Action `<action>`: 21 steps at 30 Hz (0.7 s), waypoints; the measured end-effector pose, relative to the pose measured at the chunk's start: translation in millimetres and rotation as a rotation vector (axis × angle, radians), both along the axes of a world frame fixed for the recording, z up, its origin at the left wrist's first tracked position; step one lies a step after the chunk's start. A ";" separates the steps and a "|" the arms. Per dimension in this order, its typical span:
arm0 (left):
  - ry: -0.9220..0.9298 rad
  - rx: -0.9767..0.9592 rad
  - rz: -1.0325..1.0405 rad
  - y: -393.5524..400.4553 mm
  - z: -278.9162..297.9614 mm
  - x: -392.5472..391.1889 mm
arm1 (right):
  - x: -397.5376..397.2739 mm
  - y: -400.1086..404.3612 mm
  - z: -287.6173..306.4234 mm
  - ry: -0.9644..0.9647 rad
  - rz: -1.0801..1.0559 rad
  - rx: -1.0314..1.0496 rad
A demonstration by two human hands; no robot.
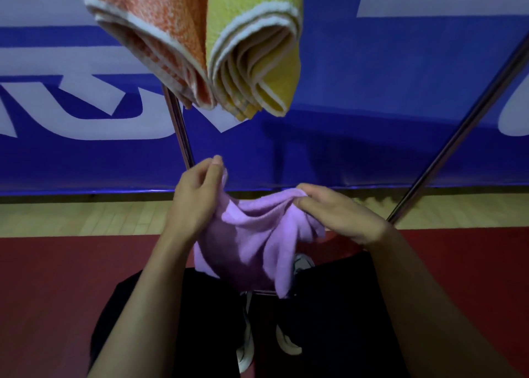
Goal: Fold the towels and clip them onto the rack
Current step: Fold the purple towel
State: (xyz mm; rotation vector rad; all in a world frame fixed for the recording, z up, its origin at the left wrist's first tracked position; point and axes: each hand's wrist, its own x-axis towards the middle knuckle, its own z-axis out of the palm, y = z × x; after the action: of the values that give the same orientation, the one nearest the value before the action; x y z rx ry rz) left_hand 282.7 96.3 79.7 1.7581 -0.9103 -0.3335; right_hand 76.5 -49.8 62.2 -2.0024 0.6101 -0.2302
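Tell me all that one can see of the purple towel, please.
The purple towel is soft, plain lilac cloth that looks like microfibre, with no visible border. It is not folded yet: it hangs crumpled and creased between both hands, sagging in the middle, in front of the person's dark trousers. The left hand pinches its upper left edge and the right hand grips its upper right edge. It hangs below the two towels already up, and apart from them.

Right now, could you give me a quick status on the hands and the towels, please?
Both hands pinch purple towel: left hand, right hand. Towel bunched, unfolded. Orange towel and yellow towel hang folded above. Rack legs behind, nothing blocking.
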 end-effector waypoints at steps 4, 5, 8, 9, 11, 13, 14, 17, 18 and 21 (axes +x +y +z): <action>0.073 -0.112 -0.290 6.7 9.8 -12.9 | 2.9 -1.4 -1.9 -0.145 -0.089 0.232; 0.119 -0.150 -0.366 8.8 10.9 -17.8 | 3.4 -3.3 -4.8 -0.147 -0.117 0.267; 0.196 -0.127 -0.540 10.0 11.4 -38.5 | 5.0 -3.6 -7.8 -0.165 -0.160 0.386; 0.151 -0.059 -0.564 7.4 8.9 -43.4 | 6.5 -2.8 -7.4 -0.166 -0.151 0.430; -0.013 0.098 -0.549 0.5 0.8 -48.4 | 11.1 -0.3 -6.3 -0.141 -0.118 0.465; -0.147 0.162 -0.463 -4.7 -5.6 -49.1 | 14.9 1.3 -5.1 -0.083 -0.148 0.391; -0.180 0.160 -0.424 -6.1 -7.0 -48.9 | 15.8 2.2 -4.1 -0.053 -0.155 0.353; -0.228 0.167 -0.399 -8.1 -7.0 -50.4 | 15.4 3.2 -5.2 -0.053 -0.144 0.389; -0.238 0.172 -0.410 -9.1 -8.0 -49.3 | 14.9 3.1 -5.5 -0.076 -0.146 0.444; -0.223 0.141 -0.458 -10.5 -11.6 -41.7 | 11.4 6.2 2.4 -0.171 -0.139 0.652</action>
State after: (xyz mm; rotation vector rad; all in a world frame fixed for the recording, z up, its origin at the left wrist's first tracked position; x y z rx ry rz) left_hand 241.0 85.8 68.0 1.7239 -1.4866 -0.5131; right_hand 87.9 -43.6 64.6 -1.3016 0.6178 -0.2450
